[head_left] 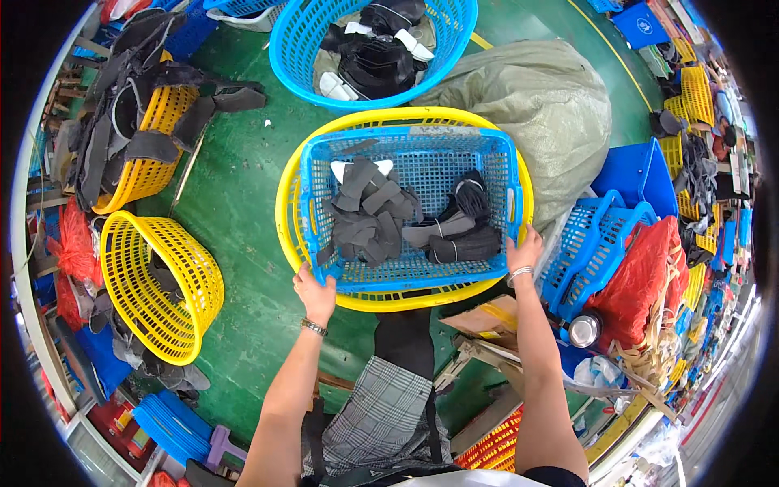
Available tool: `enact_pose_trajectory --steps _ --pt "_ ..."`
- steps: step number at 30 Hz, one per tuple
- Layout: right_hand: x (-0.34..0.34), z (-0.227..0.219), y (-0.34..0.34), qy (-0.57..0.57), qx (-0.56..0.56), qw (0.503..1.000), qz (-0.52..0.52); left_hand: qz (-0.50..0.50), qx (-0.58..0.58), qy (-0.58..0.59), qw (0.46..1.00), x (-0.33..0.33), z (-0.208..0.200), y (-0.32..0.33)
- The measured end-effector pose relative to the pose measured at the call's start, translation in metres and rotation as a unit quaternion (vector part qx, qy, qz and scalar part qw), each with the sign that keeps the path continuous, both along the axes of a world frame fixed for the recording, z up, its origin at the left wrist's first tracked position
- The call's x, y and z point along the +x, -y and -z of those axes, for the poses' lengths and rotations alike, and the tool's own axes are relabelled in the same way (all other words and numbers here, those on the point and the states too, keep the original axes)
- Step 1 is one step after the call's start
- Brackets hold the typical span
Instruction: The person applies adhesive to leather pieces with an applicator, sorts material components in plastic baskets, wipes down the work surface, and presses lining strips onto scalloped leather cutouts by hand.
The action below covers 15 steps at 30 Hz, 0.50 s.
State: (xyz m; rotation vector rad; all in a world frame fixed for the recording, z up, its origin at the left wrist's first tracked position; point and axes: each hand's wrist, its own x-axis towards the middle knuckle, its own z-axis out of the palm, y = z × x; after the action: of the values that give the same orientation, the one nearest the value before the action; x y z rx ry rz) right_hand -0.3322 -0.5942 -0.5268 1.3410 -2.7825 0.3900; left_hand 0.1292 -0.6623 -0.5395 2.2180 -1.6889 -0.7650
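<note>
From the head view, you have a blue crate [410, 207] gripped at its near corners and it sits inside the rim of a round yellow basket [357, 294] on the green floor [243, 243]. It looks as if you are carrying or setting the crate on that basket; the next move would call for keeping both sides level so the load does not slide.

Your left hand [315, 294] is curled over the near left corner of the crate, fingers closed on the rim. Your right hand [523, 253] is closed on the near right corner in the same way, a bracelet at the wrist.

Inside the crate lie dark grey strips [369, 215] heaped on the left and rolled black pieces [466, 227] on the right. A second blue basket [373, 45] with black parts stands beyond, a grey sack [535, 105] to its right, and two yellow baskets [162, 284] to your left.
</note>
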Motion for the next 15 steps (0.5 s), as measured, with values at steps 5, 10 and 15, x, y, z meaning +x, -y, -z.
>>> enact_pose_trajectory --steps 5,10,15 --pt "-0.031 0.059 -0.049 0.159 0.16 0.972 0.063 0.071 0.042 0.082 0.993 0.001 0.017 0.001" --pt "-0.019 0.058 -0.049 0.214 0.17 0.951 0.142 0.133 0.089 0.06 0.985 0.019 0.019 0.013" --pt "-0.002 0.057 -0.048 0.196 0.15 0.953 0.174 0.125 0.08 0.048 0.988 0.023 0.019 0.01"
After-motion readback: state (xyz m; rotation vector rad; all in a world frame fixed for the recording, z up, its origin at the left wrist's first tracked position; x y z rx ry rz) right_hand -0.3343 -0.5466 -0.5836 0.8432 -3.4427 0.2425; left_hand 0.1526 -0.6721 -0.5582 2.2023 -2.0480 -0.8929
